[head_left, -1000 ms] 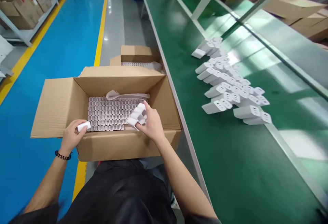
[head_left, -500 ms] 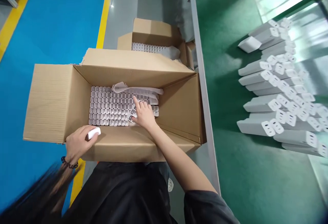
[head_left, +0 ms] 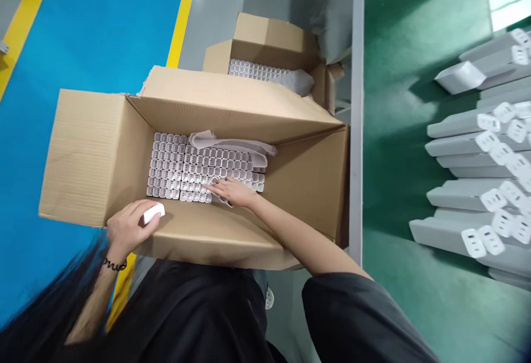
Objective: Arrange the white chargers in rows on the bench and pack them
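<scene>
An open cardboard box (head_left: 311, 166) is filled across its left and middle floor with white casings (head_left: 166, 165), stood on end in tight rows with their hollow tops facing up; bare cardboard is left at its right end. A pale, soft strip (head_left: 232, 144) is laid along the far edge of the rows. By the near left corner, a single white piece (head_left: 154, 213) is gripped between the thumb and fingers of the left hand (head_left: 128, 229). The right hand (head_left: 234, 191) is held low over the rows, its fingers extended leftward; whether anything is grasped beneath it cannot be told. Behind, similar rows are held in a second box (head_left: 274, 36), partly covered by a greyish sheet (head_left: 292, 82). On the green surface (head_left: 394, 285) at right, long white housings (head_left: 452, 233) with slotted ends are laid in a cluster. The blue floor (head_left: 112, 25) is bordered by yellow lines (head_left: 182, 14).
</scene>
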Motion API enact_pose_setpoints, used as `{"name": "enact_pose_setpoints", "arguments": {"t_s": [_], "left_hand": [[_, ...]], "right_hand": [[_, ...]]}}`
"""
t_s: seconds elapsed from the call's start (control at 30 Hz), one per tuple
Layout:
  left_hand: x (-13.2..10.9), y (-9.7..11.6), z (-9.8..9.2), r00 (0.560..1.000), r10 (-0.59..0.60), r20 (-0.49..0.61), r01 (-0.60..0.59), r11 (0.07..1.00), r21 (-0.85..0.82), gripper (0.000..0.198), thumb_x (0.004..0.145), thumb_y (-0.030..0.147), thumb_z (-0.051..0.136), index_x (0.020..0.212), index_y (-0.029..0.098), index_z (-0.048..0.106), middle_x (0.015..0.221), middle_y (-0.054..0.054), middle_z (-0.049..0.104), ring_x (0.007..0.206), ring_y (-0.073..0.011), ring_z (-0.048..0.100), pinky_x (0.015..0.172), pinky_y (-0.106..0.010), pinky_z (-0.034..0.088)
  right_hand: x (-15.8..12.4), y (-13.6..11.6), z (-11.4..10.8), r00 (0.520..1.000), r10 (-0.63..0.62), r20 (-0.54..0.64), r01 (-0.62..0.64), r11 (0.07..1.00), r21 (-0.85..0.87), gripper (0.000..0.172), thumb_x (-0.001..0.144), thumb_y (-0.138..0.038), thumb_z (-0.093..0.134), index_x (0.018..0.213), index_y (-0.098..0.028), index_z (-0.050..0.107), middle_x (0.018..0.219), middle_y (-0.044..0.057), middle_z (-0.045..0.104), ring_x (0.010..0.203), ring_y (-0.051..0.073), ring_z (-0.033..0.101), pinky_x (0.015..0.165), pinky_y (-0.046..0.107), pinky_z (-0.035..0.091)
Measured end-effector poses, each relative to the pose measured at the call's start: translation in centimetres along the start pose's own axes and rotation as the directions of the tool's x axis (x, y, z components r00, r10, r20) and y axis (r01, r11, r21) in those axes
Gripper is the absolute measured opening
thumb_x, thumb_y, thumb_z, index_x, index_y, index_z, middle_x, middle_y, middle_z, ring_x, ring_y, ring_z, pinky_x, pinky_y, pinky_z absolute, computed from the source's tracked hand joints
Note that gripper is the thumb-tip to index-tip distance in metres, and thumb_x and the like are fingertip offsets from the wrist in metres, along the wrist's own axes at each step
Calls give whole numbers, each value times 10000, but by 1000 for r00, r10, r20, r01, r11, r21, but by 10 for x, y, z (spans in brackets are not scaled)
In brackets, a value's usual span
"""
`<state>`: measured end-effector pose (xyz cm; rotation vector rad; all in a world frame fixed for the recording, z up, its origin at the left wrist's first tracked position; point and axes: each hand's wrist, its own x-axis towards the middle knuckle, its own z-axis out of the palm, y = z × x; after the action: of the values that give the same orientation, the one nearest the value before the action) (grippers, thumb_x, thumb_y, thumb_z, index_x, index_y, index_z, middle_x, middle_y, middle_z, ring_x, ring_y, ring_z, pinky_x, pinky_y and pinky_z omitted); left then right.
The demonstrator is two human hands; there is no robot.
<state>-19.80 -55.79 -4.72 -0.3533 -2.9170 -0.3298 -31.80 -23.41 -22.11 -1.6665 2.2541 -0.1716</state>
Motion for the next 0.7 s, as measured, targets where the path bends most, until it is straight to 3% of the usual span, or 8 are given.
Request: {"name": "enact_pose_setpoints", "arguments": {"t_s": [0.17,0.37,0.5,0.7], "left_hand": [[-1,1,0,998,-45,32,44,999,18,135,890,281,639,998,216,688,975,25,767,873,-150,730,716,-234,502],[3,3,-1,997,-57,45,56,998,18,139,903,275,632,1013,211,686,980,11,765,875,-150,726,737,-234,509],[3,3,-2,990,-110,88,108,994,21,147,920,315,616,1016,228,686,1008,21,765,914,-153,723,769,-244,515],[-2,0,0,983,-146,109,139,988,67,141,929,343,611,1016,260,685,1011,43,761,923,-142,717,748,-239,507]], "right_hand": [[-14,15,65,970,-241,32,241,970,-9,600,948,-56,344,1522,-224,300,1077,103,687,1043,218,586,842,347,410],[-25,20,123,942,-337,-14,336,942,-21,584,969,-37,282,1518,-235,313,1060,73,688,1090,205,596,918,375,434],[-9,17,143,937,-344,-51,344,939,-24,566,970,-34,298,1500,-227,347,1043,68,693,1089,193,602,929,363,441],[5,13,151,940,-328,-97,326,945,-41,482,978,-69,392,1445,-183,432,1109,82,684,1148,200,595,983,394,451]]}}
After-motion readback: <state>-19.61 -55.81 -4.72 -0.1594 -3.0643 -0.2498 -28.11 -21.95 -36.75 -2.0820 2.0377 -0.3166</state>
